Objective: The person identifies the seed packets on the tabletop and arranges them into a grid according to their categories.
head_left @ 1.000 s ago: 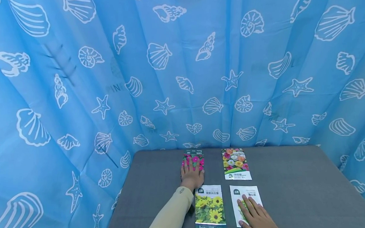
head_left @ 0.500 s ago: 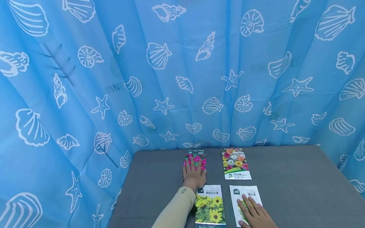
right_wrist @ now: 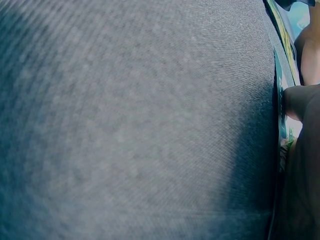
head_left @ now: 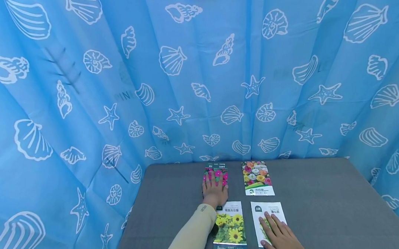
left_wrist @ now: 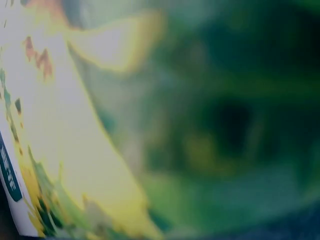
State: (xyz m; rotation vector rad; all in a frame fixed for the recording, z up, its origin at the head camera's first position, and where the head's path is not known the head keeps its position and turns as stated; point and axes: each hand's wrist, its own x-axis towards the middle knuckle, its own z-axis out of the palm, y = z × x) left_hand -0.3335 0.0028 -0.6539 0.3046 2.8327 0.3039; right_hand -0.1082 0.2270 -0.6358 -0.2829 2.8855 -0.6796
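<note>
My left hand (head_left: pixel 214 193) lies flat with spread fingers on a seed packet with pink flowers (head_left: pixel 216 166), at the back left of the table. Its lower part is hidden under the palm. Just below that wrist is a seed packet with yellow sunflowers (head_left: pixel 231 230); its print fills the left wrist view, blurred. My right hand (head_left: pixel 283 239) rests with straight fingers on a white seed packet (head_left: pixel 272 209) at the front, covering most of its picture. In the right wrist view the thumb (right_wrist: pixel 300 100) touches that packet's edge.
A seed packet with multicoloured blooms (head_left: pixel 257 177) lies behind the white one, at the back. All the packets lie on a grey cloth-covered table (head_left: pixel 329 204). A blue curtain (head_left: pixel 201 72) with white shell prints hangs along the far and left sides.
My left hand has slid a little to the right, and the pink-flower packet has moved with it. The right hand and the other packets stay in place.
</note>
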